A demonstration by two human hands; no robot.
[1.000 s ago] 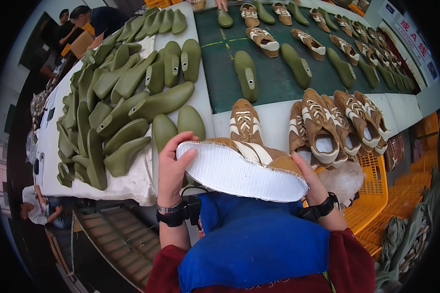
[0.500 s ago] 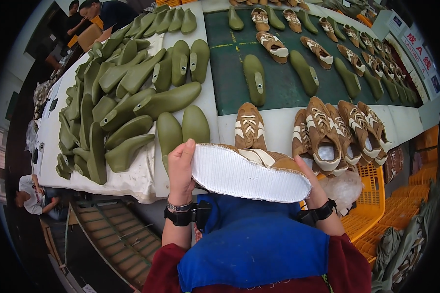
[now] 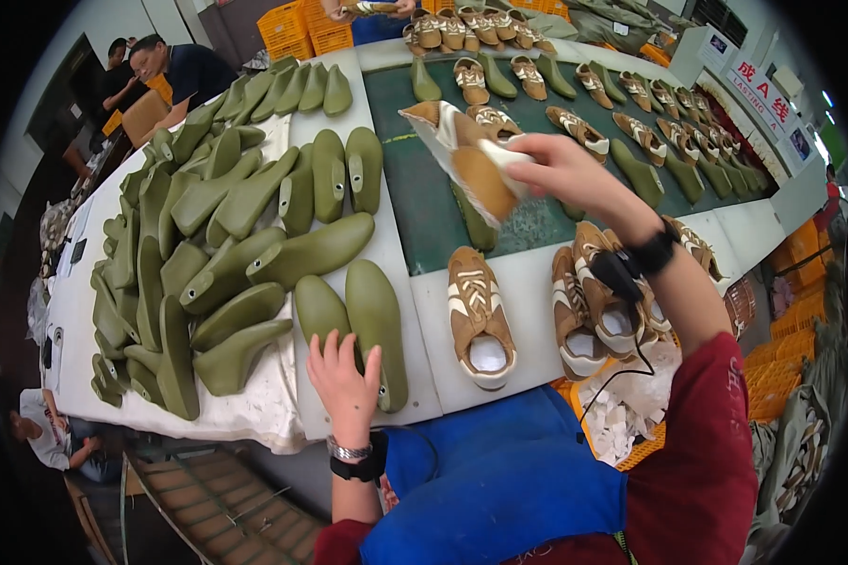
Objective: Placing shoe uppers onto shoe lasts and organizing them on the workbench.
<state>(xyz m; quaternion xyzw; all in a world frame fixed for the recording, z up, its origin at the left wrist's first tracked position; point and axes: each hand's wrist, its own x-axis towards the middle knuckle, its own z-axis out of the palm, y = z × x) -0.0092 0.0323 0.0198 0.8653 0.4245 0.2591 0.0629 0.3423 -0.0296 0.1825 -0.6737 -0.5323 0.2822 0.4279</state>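
Note:
My right hand (image 3: 575, 179) is closed on a brown and white shoe upper (image 3: 485, 179), lifted over the green conveyor belt and tilted on its side. My left hand (image 3: 344, 384) lies with spread fingers at the near ends of two green shoe lasts. Its fingertips rest over the left shoe last (image 3: 318, 306); the thumb is beside the right shoe last (image 3: 375, 325). A laced brown shoe upper (image 3: 481, 315) stands on the white table edge, right of these lasts. Several more brown shoe uppers (image 3: 584, 301) are grouped below my right forearm.
A large heap of green lasts (image 3: 207, 235) covers the white cloth on the left. Rows of shoe uppers and lasts lie along the green belt (image 3: 400, 169). A yellow basket (image 3: 645, 450) with white scraps stands near my right side. Other people (image 3: 188, 80) are at the far left and far edge.
My left hand has let go of the shoe upper and moved down to the two lasts. My right hand has carried the upper away from me, over the belt, and turned it.

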